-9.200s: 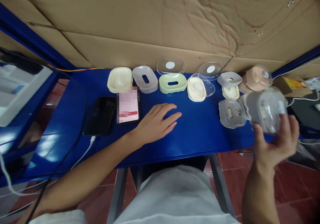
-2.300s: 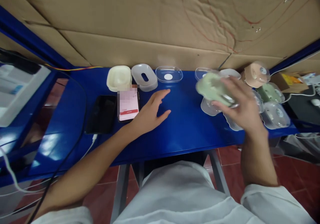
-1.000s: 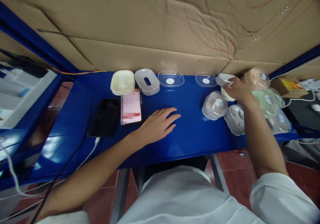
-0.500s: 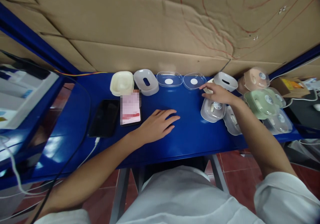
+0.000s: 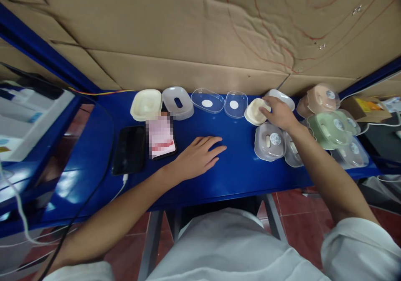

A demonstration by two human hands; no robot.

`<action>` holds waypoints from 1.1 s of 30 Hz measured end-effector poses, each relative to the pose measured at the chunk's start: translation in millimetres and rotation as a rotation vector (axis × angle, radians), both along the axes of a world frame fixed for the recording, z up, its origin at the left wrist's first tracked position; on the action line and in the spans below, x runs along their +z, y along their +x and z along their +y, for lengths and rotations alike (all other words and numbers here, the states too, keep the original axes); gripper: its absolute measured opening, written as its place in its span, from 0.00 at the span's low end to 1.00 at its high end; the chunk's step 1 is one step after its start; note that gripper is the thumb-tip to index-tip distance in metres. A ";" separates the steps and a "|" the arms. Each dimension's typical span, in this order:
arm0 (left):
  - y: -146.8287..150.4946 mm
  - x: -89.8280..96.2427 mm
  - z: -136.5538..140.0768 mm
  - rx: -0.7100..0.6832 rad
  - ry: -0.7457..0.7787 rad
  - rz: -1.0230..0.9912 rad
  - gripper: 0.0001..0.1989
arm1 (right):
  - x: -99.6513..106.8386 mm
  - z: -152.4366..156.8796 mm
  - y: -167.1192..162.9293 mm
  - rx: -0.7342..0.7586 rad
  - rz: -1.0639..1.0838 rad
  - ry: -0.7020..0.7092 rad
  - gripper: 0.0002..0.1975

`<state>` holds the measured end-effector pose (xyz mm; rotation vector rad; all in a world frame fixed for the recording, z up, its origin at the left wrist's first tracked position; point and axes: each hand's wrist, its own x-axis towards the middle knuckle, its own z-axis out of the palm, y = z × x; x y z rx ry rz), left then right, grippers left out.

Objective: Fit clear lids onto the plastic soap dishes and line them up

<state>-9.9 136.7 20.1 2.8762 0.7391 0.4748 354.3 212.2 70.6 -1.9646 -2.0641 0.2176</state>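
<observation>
On the blue table, my left hand [image 5: 199, 158] lies palm down with its fingers spread, right of a phone with a lit pink screen [image 5: 161, 137]. My right hand [image 5: 280, 113] reaches to the back row, its thumb and fingers closed at the right side of a small cream container [image 5: 255, 113]; the hand partly covers it. Behind that hand shows a white container part [image 5: 286, 99]. Left of the cream container lie a squarish clear lid [image 5: 239, 100] and a longer clear lid [image 5: 216, 99], each with a white round sticker. Below it sits a grey lidded box [image 5: 266, 151].
Farther left stand a white slotted insert [image 5: 186, 105] and a larger cream container [image 5: 138, 107]. A dark phone [image 5: 129, 151] with a white cable lies nearby. At right are stacked green [image 5: 328, 132] and peach [image 5: 315, 99] boxes. A cardboard wall [image 5: 156, 34] closes the back.
My right hand has drawn back to the right and closed at the small cream container, now more exposed. The clear lids have shifted left and turned slightly. My left hand stays put.
</observation>
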 end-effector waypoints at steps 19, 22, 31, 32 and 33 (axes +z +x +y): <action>3.2 1.6 -3.5 -0.018 -0.035 -0.050 0.28 | -2.8 -78.6 -86.9 0.779 0.287 -0.238 0.11; 4.1 0.9 -4.3 -0.058 -0.033 -0.053 0.27 | 11.9 -71.6 -77.5 0.763 0.335 -0.250 0.13; -4.5 13.4 0.3 -0.074 0.183 0.096 0.19 | 13.4 -3.7 -19.0 -0.258 -0.286 -0.210 0.35; -4.8 13.9 0.1 -0.079 0.196 0.099 0.19 | 12.6 -3.7 -18.3 -0.186 -0.247 -0.247 0.35; -4.6 14.4 -0.3 -0.083 0.204 0.101 0.17 | 13.0 -6.8 -18.5 -0.080 -0.190 -0.254 0.34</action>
